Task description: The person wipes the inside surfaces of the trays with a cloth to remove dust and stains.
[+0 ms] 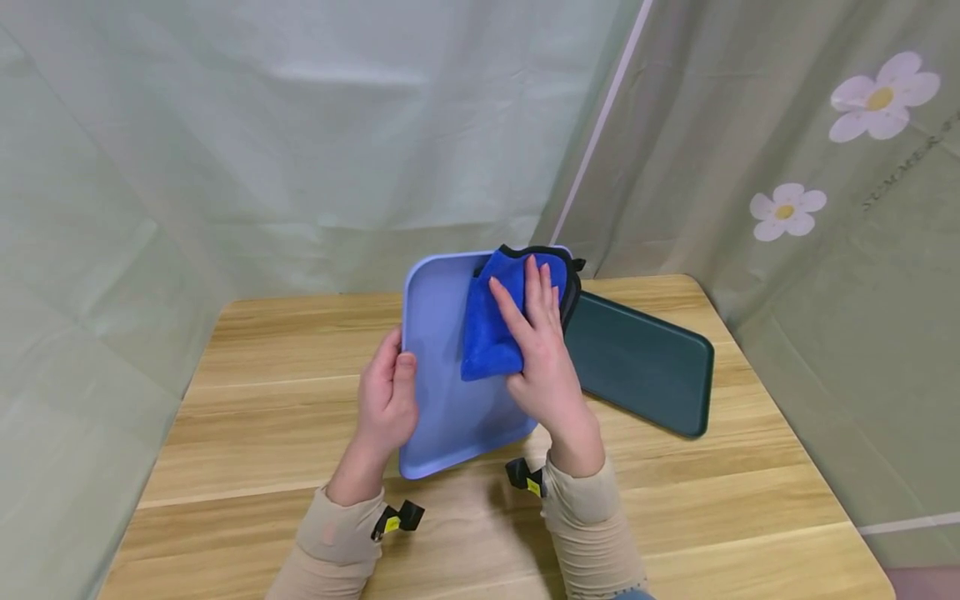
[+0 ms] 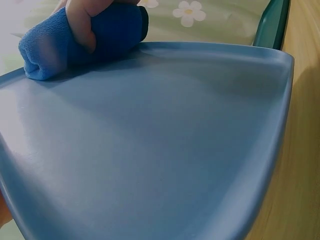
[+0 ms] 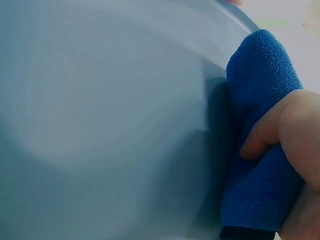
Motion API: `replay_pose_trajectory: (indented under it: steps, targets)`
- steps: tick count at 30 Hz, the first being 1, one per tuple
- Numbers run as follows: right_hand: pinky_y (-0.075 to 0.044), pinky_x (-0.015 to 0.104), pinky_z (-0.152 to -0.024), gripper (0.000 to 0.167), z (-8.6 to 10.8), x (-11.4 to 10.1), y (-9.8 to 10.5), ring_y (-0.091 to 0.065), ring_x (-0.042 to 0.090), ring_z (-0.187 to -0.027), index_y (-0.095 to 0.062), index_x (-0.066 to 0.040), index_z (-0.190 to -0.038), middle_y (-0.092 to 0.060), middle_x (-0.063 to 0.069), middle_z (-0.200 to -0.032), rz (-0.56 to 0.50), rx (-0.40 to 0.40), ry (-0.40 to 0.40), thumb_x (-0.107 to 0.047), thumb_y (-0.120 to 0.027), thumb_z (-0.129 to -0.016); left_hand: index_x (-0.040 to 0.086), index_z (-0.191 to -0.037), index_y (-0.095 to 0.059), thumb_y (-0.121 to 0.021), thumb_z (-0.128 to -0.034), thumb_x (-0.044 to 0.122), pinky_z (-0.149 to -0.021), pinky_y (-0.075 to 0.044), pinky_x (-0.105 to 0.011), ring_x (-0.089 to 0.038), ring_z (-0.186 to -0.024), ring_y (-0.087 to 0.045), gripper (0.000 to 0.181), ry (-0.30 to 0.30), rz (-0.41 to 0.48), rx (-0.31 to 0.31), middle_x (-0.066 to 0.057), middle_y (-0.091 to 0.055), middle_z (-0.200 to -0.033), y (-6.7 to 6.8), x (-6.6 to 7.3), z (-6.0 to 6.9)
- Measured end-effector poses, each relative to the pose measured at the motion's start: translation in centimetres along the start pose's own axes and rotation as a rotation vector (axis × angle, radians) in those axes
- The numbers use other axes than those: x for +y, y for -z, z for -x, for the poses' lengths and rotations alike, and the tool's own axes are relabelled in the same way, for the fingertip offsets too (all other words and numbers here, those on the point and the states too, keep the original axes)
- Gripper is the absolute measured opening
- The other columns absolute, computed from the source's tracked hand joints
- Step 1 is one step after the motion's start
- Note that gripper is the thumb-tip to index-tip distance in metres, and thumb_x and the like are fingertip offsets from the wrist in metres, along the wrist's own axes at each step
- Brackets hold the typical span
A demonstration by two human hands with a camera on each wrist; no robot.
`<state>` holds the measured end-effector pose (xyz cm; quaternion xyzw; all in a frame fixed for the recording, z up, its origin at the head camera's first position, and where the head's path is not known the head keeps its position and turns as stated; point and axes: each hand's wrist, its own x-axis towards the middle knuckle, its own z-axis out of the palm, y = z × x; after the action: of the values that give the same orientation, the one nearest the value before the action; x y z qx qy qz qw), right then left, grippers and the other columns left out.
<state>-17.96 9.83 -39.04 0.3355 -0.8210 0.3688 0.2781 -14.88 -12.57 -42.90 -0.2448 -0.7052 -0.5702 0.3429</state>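
A light blue rectangular tray [image 1: 450,433] is held tilted above the table. My left hand [image 1: 388,400] grips its left edge, thumb over the rim and fingers behind. My right hand [image 1: 543,358] holds a folded blue cloth [image 1: 491,333] with black edging against the upper right of the tray's inner face. Its fingers lie spread over the cloth. In the right wrist view the thumb bends into the cloth [image 3: 262,195]. The left wrist view shows the tray's bare surface [image 2: 150,150] below the cloth [image 2: 47,50].
A dark green tray [image 1: 641,362] lies on the wooden table [image 1: 277,400], to the right and partly behind the blue tray. Pale curtains [image 1: 375,125] hang behind and beside the table; white flowers [image 1: 787,212] mark the right one.
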Motion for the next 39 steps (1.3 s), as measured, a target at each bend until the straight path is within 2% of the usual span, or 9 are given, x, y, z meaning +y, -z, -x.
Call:
replay_pose_trajectory:
  steps: [8, 14, 23, 29, 39]
  targets:
    - [-0.001, 0.064, -0.128, 0.112, -0.1, -0.5, -0.5, 0.004, 0.042, -0.163, -0.045, -0.017, -0.164, -0.002, 0.017, -0.179, -0.014, -0.022, 0.034, 0.030, -0.054, -0.062, -0.015, -0.131, -0.059, -0.044, -0.1161, 0.033, -0.081, -0.051, -0.022, -0.019, -0.089, -0.062, 0.052, 0.010, 0.020, -0.006, -0.023, -0.066, -0.098, 0.0, 0.0, 0.0]
    - [-0.003, 0.065, -0.128, 0.111, -0.3, -1.0, -0.8, 0.003, 0.043, -0.163, -0.049, -0.018, -0.162, -0.003, 0.017, -0.178, 0.009, -0.036, 0.054, 0.029, -0.056, -0.061, -0.014, -0.134, -0.059, -0.043, -0.1167, 0.028, -0.089, -0.053, -0.022, -0.021, -0.097, -0.066, 0.048, 0.014, 0.015, -0.008, -0.027, -0.070, -0.108, 0.0, -0.1, 0.0]
    - [-0.003, 0.065, -0.127, 0.113, -0.2, -1.9, -1.1, 0.001, 0.044, -0.162, -0.050, -0.019, -0.161, -0.004, 0.016, -0.178, 0.031, -0.066, 0.078, 0.029, -0.056, -0.059, -0.012, -0.138, -0.058, -0.043, -0.1167, 0.027, -0.093, -0.051, -0.025, -0.020, -0.101, -0.064, 0.046, 0.038, 0.043, -0.031, -0.025, -0.069, -0.112, -0.1, 0.1, 0.1]
    - [-0.003, 0.066, -0.127, 0.114, -0.3, -2.5, -1.4, 0.001, 0.045, -0.162, -0.047, -0.022, -0.163, -0.005, 0.018, -0.178, 0.035, -0.095, 0.113, 0.029, -0.058, -0.061, -0.012, -0.136, -0.059, -0.044, -0.1163, 0.027, -0.088, -0.052, -0.024, -0.018, -0.097, -0.063, 0.046, 0.036, 0.043, -0.038, -0.023, -0.069, -0.111, -0.1, 0.0, 0.1]
    - [-0.005, 0.066, -0.127, 0.114, -0.3, -3.1, -2.0, 0.001, 0.046, -0.162, -0.051, -0.021, -0.159, -0.005, 0.018, -0.178, 0.052, -0.122, 0.147, 0.028, -0.057, -0.057, -0.011, -0.138, -0.058, -0.041, -0.1167, 0.025, -0.085, -0.056, -0.022, -0.015, -0.095, -0.068, 0.044, 0.047, 0.071, -0.050, -0.024, -0.071, -0.112, 0.0, 0.1, 0.1]
